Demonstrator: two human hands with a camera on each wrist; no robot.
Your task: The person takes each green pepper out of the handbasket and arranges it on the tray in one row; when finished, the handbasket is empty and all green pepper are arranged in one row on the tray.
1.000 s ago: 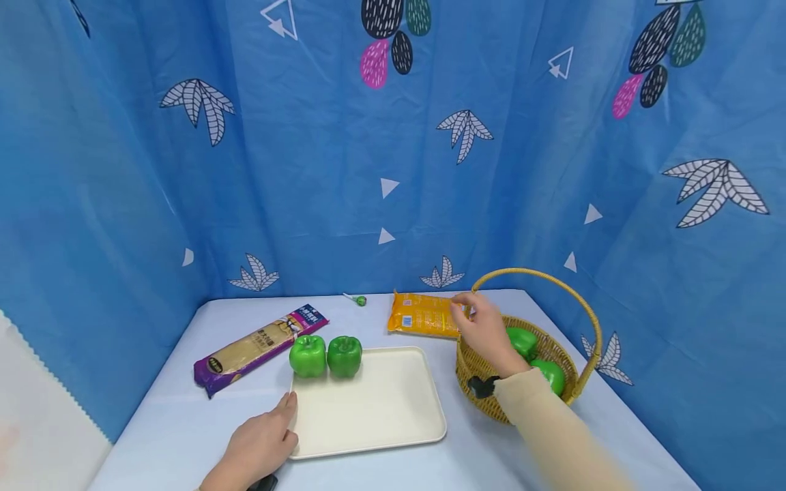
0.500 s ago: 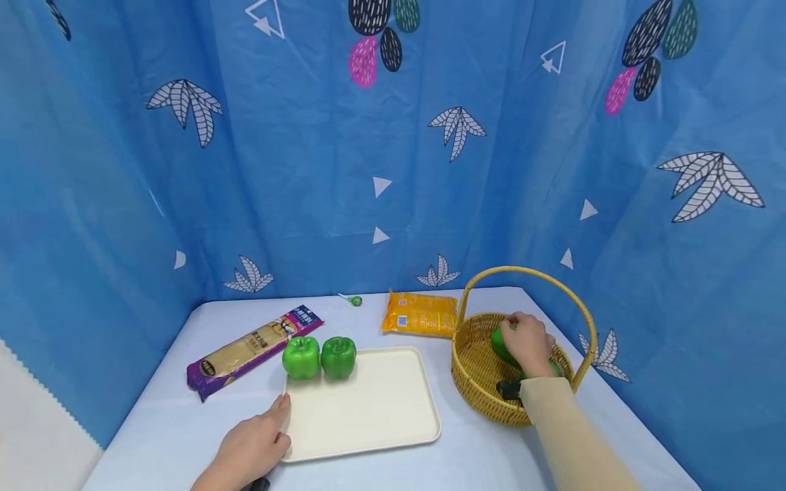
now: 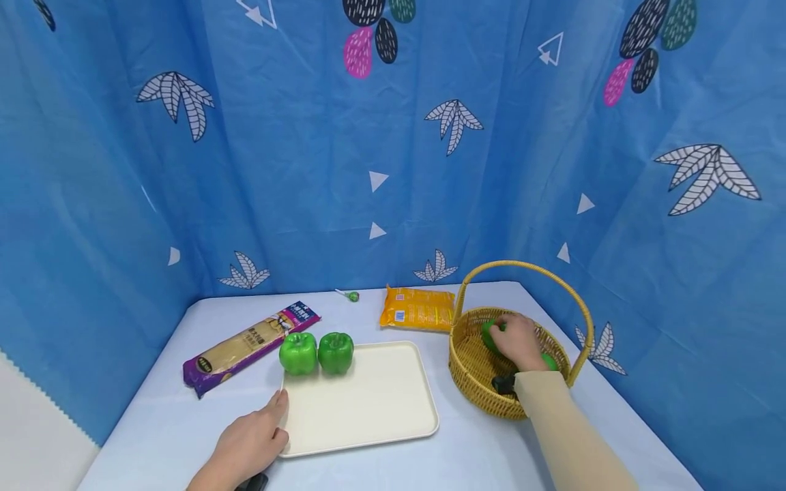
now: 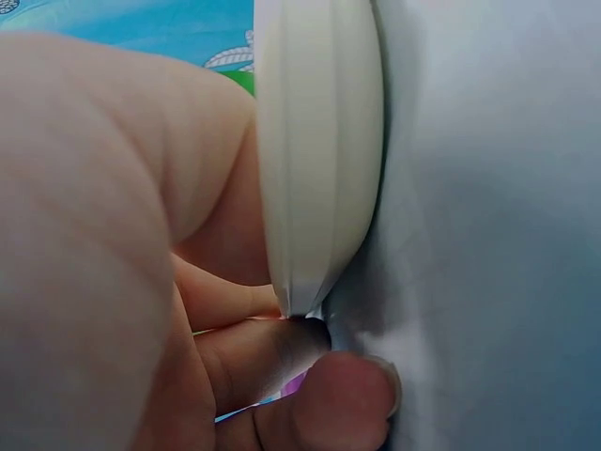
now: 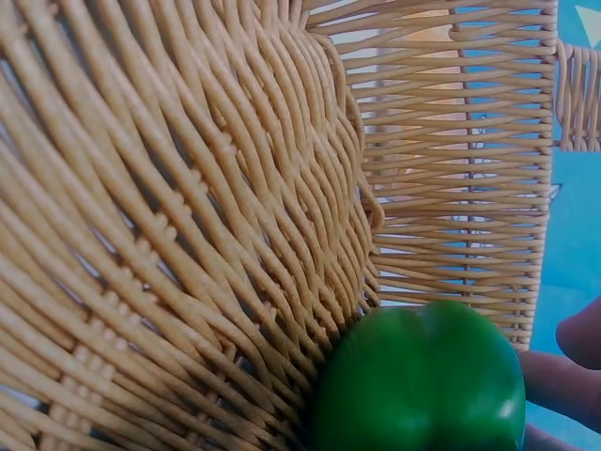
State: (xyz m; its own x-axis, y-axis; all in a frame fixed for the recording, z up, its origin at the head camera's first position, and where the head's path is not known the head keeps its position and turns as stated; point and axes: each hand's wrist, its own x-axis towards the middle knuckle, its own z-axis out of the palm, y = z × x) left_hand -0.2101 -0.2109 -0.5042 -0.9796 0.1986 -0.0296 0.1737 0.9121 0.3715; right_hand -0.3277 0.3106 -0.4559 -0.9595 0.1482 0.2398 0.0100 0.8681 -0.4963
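Note:
In the head view my left hand (image 3: 248, 440) pinches the left edge of a cream tray (image 3: 368, 395). The left wrist view has thumb and fingers around the rim of that tray (image 4: 315, 141). Two green bell peppers, one lighter (image 3: 298, 354) and one darker (image 3: 336, 353), stand side by side at its far left corner. My right hand (image 3: 518, 341) is inside a wicker basket (image 3: 482, 392), holding a green bell pepper (image 3: 489, 335), partly hidden by the hand. Its fingertips touch the pepper (image 5: 423, 381) in the right wrist view. Another green pepper (image 3: 549, 362) lies beneath the wrist.
A purple pack of noodles (image 3: 245, 349) lies left of the peppers. Toward the back are a lollipop (image 3: 353, 296) and an orange packet (image 3: 417, 308). The basket's tall handle (image 3: 528, 263) arches over the right hand. A blue curtain (image 3: 295, 170) surrounds the table.
My right hand has moved from above the basket's left rim down into the basket and taken hold of a green pepper. The left hand stays at the tray; the head view shifted slightly.

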